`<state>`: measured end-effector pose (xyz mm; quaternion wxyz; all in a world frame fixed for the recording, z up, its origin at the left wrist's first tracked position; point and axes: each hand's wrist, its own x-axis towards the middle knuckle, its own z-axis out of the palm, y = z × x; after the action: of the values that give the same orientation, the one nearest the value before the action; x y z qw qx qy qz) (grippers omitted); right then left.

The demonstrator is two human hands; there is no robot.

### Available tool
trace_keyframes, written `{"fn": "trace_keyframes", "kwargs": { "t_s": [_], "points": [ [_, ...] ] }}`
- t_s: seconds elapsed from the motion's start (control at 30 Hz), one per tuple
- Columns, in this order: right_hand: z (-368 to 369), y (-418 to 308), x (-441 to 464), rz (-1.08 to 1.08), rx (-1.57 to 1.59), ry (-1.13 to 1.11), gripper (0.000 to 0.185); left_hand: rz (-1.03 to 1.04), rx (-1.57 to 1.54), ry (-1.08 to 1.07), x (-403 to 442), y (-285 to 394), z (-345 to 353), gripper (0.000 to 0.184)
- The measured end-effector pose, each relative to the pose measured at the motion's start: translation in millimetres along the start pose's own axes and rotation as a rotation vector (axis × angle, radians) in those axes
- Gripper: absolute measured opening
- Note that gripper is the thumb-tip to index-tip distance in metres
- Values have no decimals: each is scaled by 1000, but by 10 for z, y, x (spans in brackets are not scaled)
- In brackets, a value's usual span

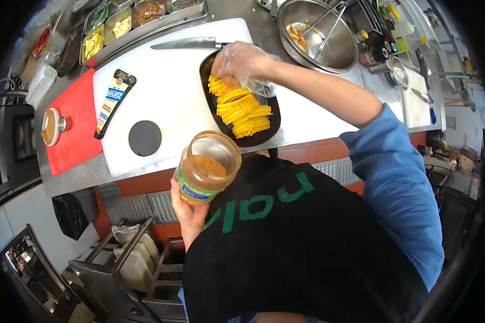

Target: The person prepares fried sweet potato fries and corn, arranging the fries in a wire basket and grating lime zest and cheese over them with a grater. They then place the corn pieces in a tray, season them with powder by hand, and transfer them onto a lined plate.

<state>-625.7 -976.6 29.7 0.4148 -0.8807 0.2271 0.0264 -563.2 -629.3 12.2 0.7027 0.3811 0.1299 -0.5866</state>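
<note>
In my left hand (pixel 190 214) is a clear jar (pixel 198 180) with a green and blue label, its mouth uncovered and orange-brown powder inside. The jar is tilted in front of my apron, near the counter's front edge. My right hand (pixel 241 62), in a clear plastic glove, hovers over the far end of a dark oval dish (pixel 275 126). Its fingers point down and are drawn together; what they hold is hidden. Below them, several yellow corn pieces (pixel 240 110) lie in a row in the dish. A round black lid (pixel 144 138) lies on the white cutting board (pixel 172 70).
A knife (pixel 186 43) lies behind the dish. On the left are a labelled squeeze bottle (pixel 113 102), a red board (pixel 75 129) and a small white container (pixel 52 127). Food trays (pixel 121 27) stand at the back left, a steel bowl (pixel 337 54) with tongs at the back right.
</note>
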Motion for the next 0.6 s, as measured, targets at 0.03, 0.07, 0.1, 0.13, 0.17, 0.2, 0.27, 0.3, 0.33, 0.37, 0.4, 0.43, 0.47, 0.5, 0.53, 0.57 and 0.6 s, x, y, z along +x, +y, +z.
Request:
{"fn": "trace_keyframes", "kwargs": {
  "t_s": [0.03, 0.07, 0.1, 0.13, 0.17, 0.2, 0.27, 0.3, 0.33, 0.37, 0.4, 0.43, 0.47, 0.5, 0.53, 0.57, 0.6],
  "points": [
    [-60, -24, 22, 2, 1, -4, 18, 26, -19, 36, -3, -16, -68, 68],
    [-170, -112, 42, 182, -94, 64, 16, 44, -8, 29, -13, -27, -117, 69],
    [-240, -163, 72, 360, -190, 133, 15, 44, -11, 34, -31, -25, -142, 69],
    [-300, -164, 111, 258, -545, -13, 13, 47, -19, 38, -42, -27, -156, 69],
    [-263, -169, 86, 256, -548, -16, 13, 50, -25, 39, -46, -32, -161, 69],
    [-190, -177, 30, 135, -485, -21, 13, 49, -29, 40, -49, -26, -145, 69],
    [-83, -99, -17, -115, -469, 90, 16, 52, -16, 52, -66, 7, -105, 69],
    [-118, -51, -32, -112, -466, 90, 16, 49, -13, 54, -80, 17, -125, 69],
    [-231, -122, -57, 46, -589, 102, 17, 57, -32, 55, -82, 30, -139, 69],
    [-319, -153, -76, 204, -712, 113, 18, 68, -53, 54, -77, 37, -148, 69],
    [-370, -111, -91, 271, -486, -16, 16, 66, -54, 53, -85, 47, -146, 69],
    [-339, -92, -154, 273, -488, -16, 16, 72, -55, 60, -99, 59, -131, 68],
    [-251, -80, -261, 170, -279, 8, 15, 74, -54, 68, -112, 73, -113, 68],
    [-168, -93, -368, 69, -69, 34, 15, 65, -53, 68, -128, 89, -95, 68],
    [-91, -153, -422, 141, -8, 80, 13, 59, -43, 50, -145, 104, -75, 68],
    [-46, -179, -455, 149, -7, 81, 13, 53, -33, 30, -154, 109, -62, 68],
    [-9, -196, -487, 151, -22, 174, 13, 43, -30, 28, -160, 114, -64, 68]
  ]
}}
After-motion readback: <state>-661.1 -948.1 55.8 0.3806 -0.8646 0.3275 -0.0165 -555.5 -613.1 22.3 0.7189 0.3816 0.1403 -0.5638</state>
